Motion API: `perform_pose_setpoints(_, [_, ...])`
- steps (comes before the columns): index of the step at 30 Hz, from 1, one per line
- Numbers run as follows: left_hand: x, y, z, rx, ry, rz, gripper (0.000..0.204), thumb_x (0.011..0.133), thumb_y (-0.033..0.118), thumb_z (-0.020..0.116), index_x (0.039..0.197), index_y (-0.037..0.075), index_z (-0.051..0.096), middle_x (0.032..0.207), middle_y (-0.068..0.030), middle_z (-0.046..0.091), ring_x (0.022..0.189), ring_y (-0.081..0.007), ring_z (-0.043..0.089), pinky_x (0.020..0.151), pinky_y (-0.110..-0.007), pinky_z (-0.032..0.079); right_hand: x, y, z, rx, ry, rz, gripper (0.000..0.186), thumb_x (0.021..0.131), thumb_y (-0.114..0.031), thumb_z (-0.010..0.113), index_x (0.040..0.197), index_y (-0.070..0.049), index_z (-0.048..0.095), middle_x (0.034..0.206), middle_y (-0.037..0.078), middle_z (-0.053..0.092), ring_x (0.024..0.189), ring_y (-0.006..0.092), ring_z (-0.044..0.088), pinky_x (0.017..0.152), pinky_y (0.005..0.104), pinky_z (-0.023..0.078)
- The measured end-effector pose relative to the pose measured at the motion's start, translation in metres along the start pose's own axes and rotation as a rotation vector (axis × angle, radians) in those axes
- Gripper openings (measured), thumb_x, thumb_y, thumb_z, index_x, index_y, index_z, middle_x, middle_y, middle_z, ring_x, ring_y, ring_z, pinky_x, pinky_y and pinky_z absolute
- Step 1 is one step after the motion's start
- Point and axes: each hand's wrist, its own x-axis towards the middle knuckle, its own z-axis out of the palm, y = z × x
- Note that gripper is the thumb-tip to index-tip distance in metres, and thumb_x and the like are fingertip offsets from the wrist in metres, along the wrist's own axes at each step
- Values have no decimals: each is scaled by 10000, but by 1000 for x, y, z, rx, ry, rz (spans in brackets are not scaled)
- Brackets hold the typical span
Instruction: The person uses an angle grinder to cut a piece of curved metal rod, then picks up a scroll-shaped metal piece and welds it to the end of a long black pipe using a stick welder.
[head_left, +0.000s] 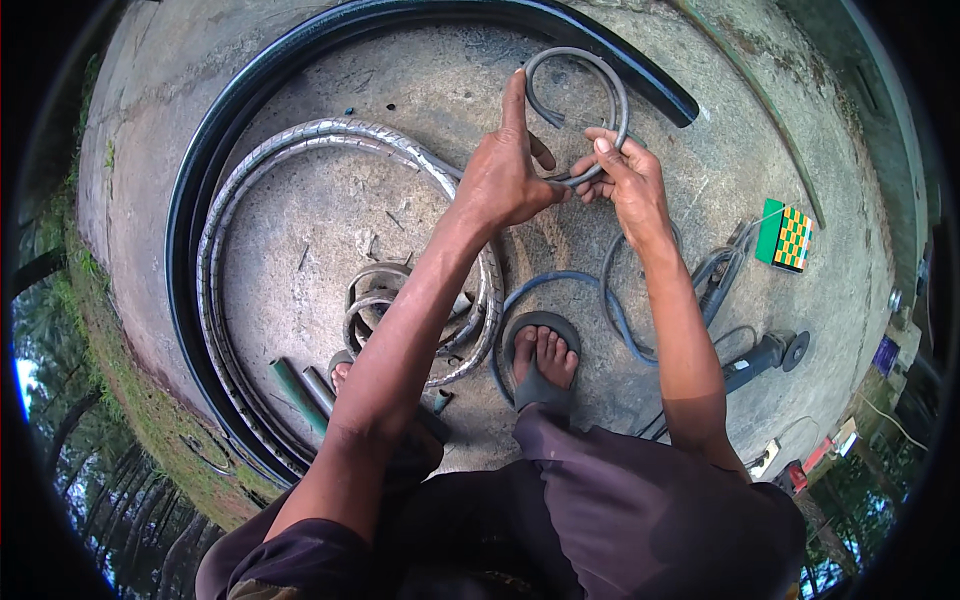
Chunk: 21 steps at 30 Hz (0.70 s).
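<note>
A thin grey hose (622, 95), looped into a ring with one cut end inside, is held up above the concrete. My left hand (505, 175) is closed on its lower part, the index finger stretched upward beside the ring and the lower fingers mostly hidden. At the ring's lower right, my right hand (630, 185) pinches the same hose between thumb and fingers. Left of my hands lies a wide coil of silver-wrapped hose (212, 270). A thick black hose (183, 200) curves round it on the far and left sides.
An angle grinder (765, 355) lies at the right, with a blue-grey cable (565, 275) near my sandalled foot (545, 360). Beyond the grinder sits a green and yellow checked box (785, 235). Short cut rings (365, 320) and a green tube (298, 393) lie at the left.
</note>
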Motion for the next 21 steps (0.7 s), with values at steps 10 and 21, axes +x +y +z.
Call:
perform_pose_setpoints(10, [0,-5,-5,18,-32,51,1366,671,147,909,1605,2,-77,1037,-175,767,1166,-401,668,1111,-477,440,-5,5,7,20,52,-74,428,1044,-256,602,1325,64,554,844,152,703,659,171,665,574,288,537])
perform_pose_setpoints(21, [1,2,-5,-49,-29,-6,1361,631,113,895,1625,35,-32,1015,-144,777,1132,-354,692,1083,-435,456,-6,0,7,30,68,-82,489,1060,-271,570,1404,65,482,835,156,696,646,170,664,560,296,534])
